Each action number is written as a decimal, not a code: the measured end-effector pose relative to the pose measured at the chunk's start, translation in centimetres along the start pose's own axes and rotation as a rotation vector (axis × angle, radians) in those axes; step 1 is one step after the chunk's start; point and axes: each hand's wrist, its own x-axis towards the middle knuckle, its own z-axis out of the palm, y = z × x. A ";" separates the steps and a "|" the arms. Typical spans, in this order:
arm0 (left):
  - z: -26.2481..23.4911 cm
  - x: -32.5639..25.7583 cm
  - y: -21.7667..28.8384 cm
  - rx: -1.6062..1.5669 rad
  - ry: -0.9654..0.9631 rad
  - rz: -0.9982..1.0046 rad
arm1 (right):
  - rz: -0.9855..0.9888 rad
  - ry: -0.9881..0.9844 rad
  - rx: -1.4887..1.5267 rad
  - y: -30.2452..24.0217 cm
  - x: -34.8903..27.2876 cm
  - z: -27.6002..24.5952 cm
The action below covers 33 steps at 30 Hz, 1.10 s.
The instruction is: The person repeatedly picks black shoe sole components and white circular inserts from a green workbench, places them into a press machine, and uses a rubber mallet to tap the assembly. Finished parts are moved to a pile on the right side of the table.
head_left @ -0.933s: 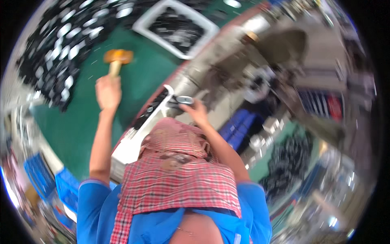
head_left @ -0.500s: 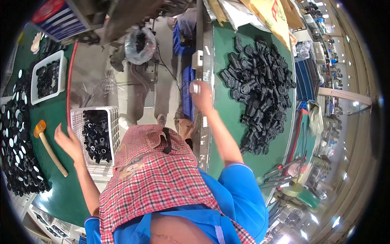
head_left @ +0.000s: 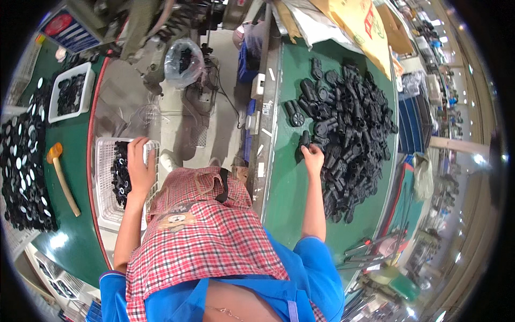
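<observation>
Head view shows the right hand point(head_left: 313, 157) closed around 1 black moulded plastic part point(head_left: 304, 140) at the near edge of a large heap of black parts point(head_left: 351, 129) on the green bench top point(head_left: 289, 198). Fingers curl over the part's lower end, and its rounded upper end sticks out above them. The piece looks stiff, light and smooth, with a tubular body that probably gives the surest hold; its neighbours lie loose and would likely shift if dragged. The left hand point(head_left: 140, 166) rests palm down, fingers spread, on the rim of a white slotted basket point(head_left: 104, 182) holding more black pieces; whether it pinches anything I cannot tell. Further left a wooden mallet point(head_left: 60, 174) lies on another green surface beside a spread of black round caps point(head_left: 24, 172).
</observation>
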 end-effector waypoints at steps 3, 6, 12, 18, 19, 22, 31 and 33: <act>-0.2 0.0 1.6 -0.163 -0.069 -0.076 | 0.055 -0.412 0.334 -8.7 -3.9 -0.2; -0.2 1.4 3.1 -0.259 -0.159 0.042 | 0.014 -0.875 0.675 -15.0 -6.1 5.9; -3.6 2.0 -2.1 -0.262 -0.162 -0.037 | -0.173 -1.251 0.560 -33.8 -14.7 17.1; -10.1 -2.6 -8.6 -0.515 0.076 -0.445 | 0.123 -1.331 1.003 -39.6 -25.6 27.9; -8.3 -2.4 -2.7 -0.481 0.054 -0.551 | 0.130 -1.426 1.025 -38.7 -23.0 24.5; -10.4 -3.4 -3.7 -0.527 0.114 -0.470 | 0.142 -1.569 0.998 -41.4 -24.8 24.0; -28.8 -5.1 -20.2 0.668 0.739 -0.545 | 0.102 -1.500 0.930 -44.9 -25.4 22.9; -32.9 -6.5 -26.4 0.976 0.824 -0.815 | 0.186 -1.515 0.893 -45.0 -24.9 22.9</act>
